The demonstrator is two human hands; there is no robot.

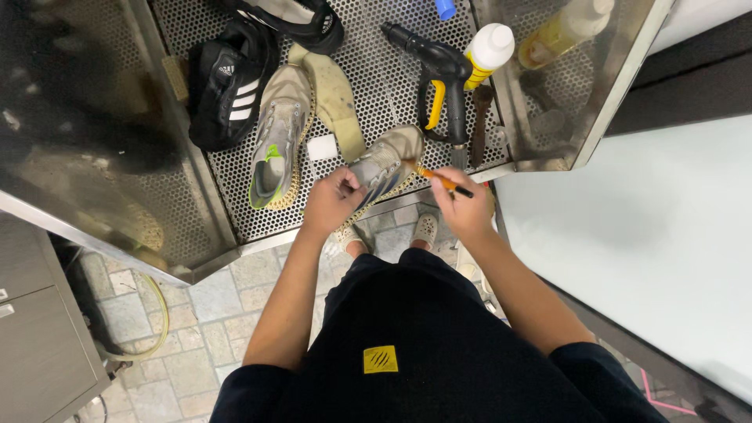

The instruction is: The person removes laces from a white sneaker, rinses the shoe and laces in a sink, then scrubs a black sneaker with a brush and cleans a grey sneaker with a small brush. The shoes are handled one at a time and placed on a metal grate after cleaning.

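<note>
1. Left hand (pixel 333 200): forearm extended forward from the body, fingers curled and closed around the heel end of a grey and tan sneaker (pixel 385 166), holding it tilted at the front edge of the perforated metal tray (pixel 368 70).

2. Right hand (pixel 462 205): forearm angled inward, fingers closed around a thin brush (pixel 440 181) with an orange and black handle. The tip of the brush touches the side of the sneaker, just left of the hand.

3. The held sneaker sits between the two hands, upper of knit-looking fabric, sole pale and ridged.

4. Just left of the left hand lies a matching grey sneaker (pixel 278 145) with a green accent, sole down on the tray. A small white block (pixel 322 146) rests between the two sneakers.

5. Beyond the left hand, further left: a black shoe (pixel 231 82) with white stripes. Beside it lie pale, flat insoles (pixel 335 90).

6. Beyond the right hand: a black spray gun (pixel 439 74) with a yellow trigger, a white-capped bottle (pixel 486 51) touching it, and a dark rusty tool (pixel 479 121) lying alongside.

7. Tray surface is steel with fine round holes, walls of smooth reflective metal. Below the hands, the floor (pixel 211 313) is of irregular stone tile.
</note>
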